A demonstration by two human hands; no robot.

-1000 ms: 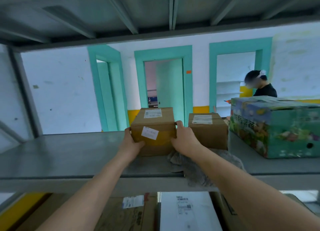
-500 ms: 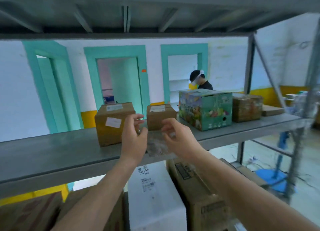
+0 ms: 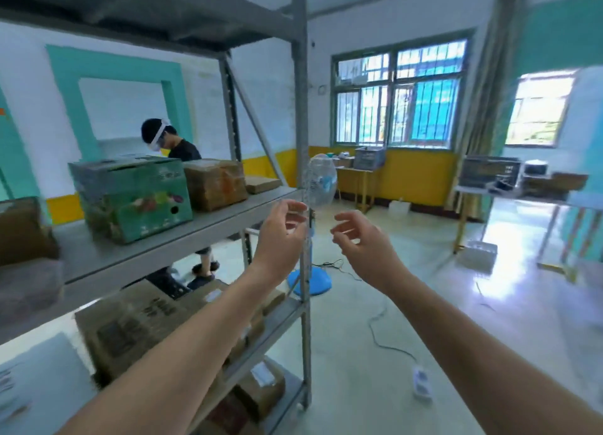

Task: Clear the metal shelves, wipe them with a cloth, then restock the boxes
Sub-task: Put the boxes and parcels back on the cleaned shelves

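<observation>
Green printed box [image 3: 137, 206] sits on the middle metal shelf [image 3: 156, 255], left of the left hand [image 3: 280, 235] and farther out. A brown box [image 3: 215, 183] stands just beside its right end, then a flat box [image 3: 262, 184], nearest the hand. More cartons [image 3: 130, 330] on the shelf under the left forearm.

Both hands raised, apart, fingers loosely curled, holding nothing (left hand at the corner post [image 3: 301, 108], right hand [image 3: 359, 242] just right of it).

Far left of the hands, a grey blurred heap on the shelf; cannot tell what.

Beyond the hands: standing fan [image 3: 321, 183], barred windows [image 3: 398, 95]. Another person [image 3: 177, 147] behind the shelving.

Right of the right hand, open floor [image 3: 375, 353] with a power strip [image 3: 421, 380]; a bench [image 3: 509, 196] farther right.
</observation>
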